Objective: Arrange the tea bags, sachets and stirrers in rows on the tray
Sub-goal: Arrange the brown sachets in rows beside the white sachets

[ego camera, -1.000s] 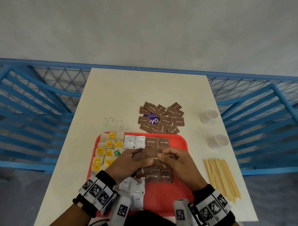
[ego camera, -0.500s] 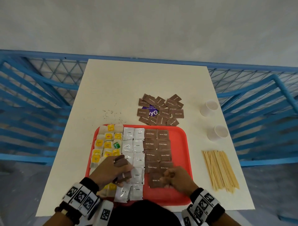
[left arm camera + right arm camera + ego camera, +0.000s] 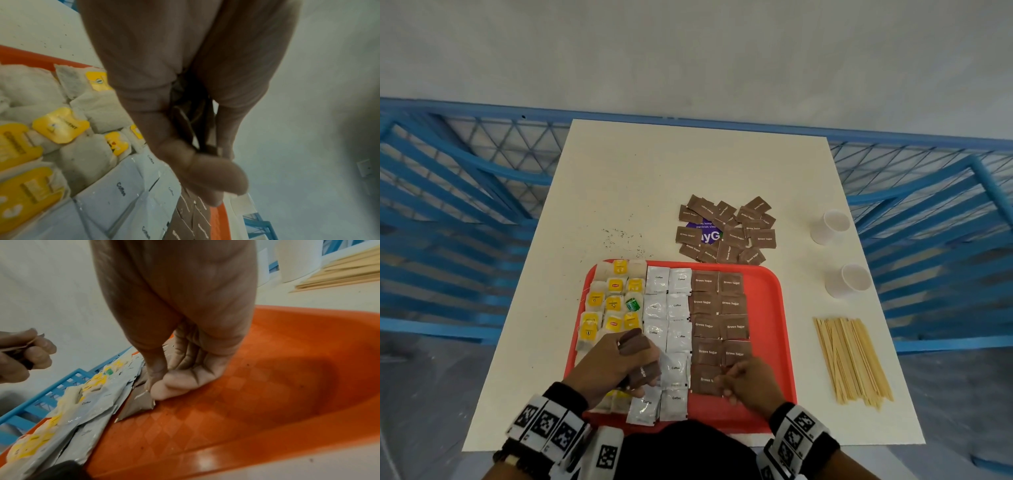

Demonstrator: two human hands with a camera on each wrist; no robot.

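Our left hand (image 3: 616, 363), at lower centre-left of the head view, is clamped on a small stack of brown sugar sachets (image 3: 637, 356), fingers curled round it above the coffee sachets (image 3: 667, 329). Our right hand (image 3: 750, 383), at lower centre-right, is curled with thumb and fingertips pinching the corner of the nearest brown sachet (image 3: 703, 380) on the red tray (image 3: 770, 308). A second ago both hands were together over the tray's middle; half a second ago they had parted and drawn to its near edge, and they hold much the same places now. We judge that the brown rows are being extended toward the bottom of the frame, one sachet at a time from the held stack. Tea bags (image 3: 613, 301) fill the tray's left, while loose sachets (image 3: 726, 229) and stirrers (image 3: 852, 359) lie on the table (image 3: 654, 178), so much work is left. The right wrist view alone shows the fingertips (image 3: 158, 386) pressing the sachet's edge onto the tray floor; the left wrist view alone shows the stack's thin edges between finger and thumb. Only the head view shows the rows.
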